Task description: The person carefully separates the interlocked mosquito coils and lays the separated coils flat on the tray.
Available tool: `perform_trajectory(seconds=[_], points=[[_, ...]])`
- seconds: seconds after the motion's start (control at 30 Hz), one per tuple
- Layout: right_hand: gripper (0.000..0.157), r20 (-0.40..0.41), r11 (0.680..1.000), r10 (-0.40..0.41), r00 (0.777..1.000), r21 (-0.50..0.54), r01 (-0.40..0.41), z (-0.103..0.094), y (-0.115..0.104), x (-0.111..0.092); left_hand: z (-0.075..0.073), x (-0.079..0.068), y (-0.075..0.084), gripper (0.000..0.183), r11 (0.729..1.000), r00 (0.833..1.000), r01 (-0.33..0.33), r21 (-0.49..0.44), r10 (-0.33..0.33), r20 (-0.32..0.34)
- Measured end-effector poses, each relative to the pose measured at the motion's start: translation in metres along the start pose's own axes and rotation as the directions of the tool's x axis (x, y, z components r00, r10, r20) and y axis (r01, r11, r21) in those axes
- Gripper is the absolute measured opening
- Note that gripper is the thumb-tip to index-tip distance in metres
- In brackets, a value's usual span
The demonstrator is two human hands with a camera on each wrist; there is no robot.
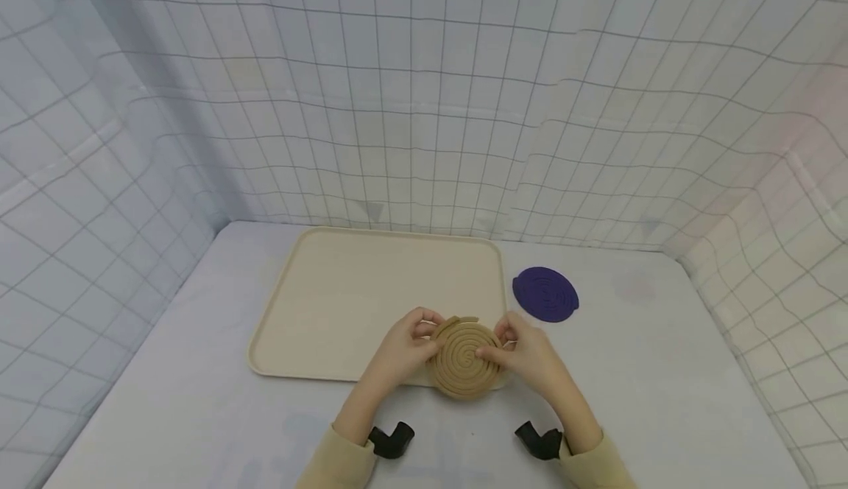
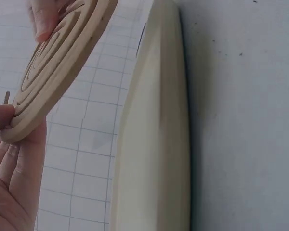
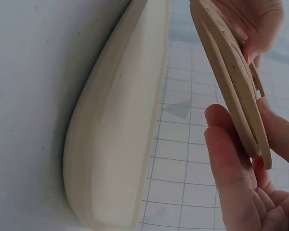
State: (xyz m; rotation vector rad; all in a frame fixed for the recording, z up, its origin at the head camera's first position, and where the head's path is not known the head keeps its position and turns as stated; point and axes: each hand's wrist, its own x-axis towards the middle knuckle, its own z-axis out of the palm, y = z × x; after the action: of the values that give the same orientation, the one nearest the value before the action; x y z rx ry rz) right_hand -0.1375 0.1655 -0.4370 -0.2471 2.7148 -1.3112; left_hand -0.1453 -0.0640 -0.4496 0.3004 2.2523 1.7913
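Tan spiral disc (image 1: 464, 360) is up in both hands, clear of the tray (image 1: 384, 275), over its 5 o'clock corner in the head view. Left hand (image 1: 408, 349): grip nearly closed, thumb and fingers pinching the rim at 10 o'clock. Right hand (image 1: 530, 353): grip closed to disc thickness, fingers behind the rim at 2 o'clock, thumb across the front face toward the centre. Short strip end sticks out at 12. Right wrist view has the disc near edge-on, its coils parted slightly. Purple spiral disc (image 1: 545, 294) lies flat on the white surface (image 1: 649, 371), 2 o'clock from the tan one, just outside the tray's 3 o'clock edge.
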Motion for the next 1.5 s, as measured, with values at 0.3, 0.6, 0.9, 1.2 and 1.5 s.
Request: perform_trajectory(seconds=[0.3,0.6,0.9,1.2,1.5], points=[[0.033,-0.023,0.994,-0.105,0.994,-0.028,0.104,-0.003,-0.009,-0.008,-0.013,-0.010,0.007,0.026,0.997,0.996,-0.074,-0.004,0.074,0.058],[0.029,-0.097,0.996,-0.092,0.991,0.003,0.092,-0.001,-0.018,-0.009,-0.012,-0.009,0.012,0.029,0.995,0.994,-0.094,-0.038,0.091,-0.063],[0.024,-0.138,0.996,-0.003,0.990,0.093,0.016,0.008,-0.027,-0.009,0.003,-0.008,0.015,0.024,0.993,0.984,-0.110,-0.050,0.101,-0.146],[0.023,-0.159,0.981,0.087,0.983,0.186,-0.057,0.009,-0.023,-0.009,-0.007,-0.014,0.016,0.032,0.989,0.997,-0.012,-0.146,0.023,0.074],[0.022,-0.147,0.963,0.107,0.983,0.261,-0.066,0.011,-0.017,-0.010,-0.017,-0.018,0.008,0.036,0.984,0.984,0.030,-0.176,0.002,0.175]])
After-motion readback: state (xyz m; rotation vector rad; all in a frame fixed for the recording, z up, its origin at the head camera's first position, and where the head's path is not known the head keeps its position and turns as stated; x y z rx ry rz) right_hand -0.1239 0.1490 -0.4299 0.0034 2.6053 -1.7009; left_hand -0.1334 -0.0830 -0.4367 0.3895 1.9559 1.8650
